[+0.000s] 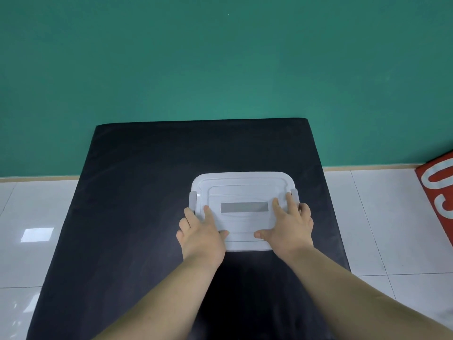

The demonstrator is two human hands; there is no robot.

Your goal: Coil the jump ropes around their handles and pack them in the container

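Bare forearms (171, 290) enter from below; left hand (201, 231) and right hand (291, 227) clasp the closed white container (242, 182) mid-frame on the black desk (137, 192), outer fingers (188, 213) curled over its sides.

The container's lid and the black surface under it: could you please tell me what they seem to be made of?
Lid: apparently white moulded plastic, smooth, slightly glossy, with raised ridges. Black surface: matte, with rounded corners, possibly padded fabric or foam.
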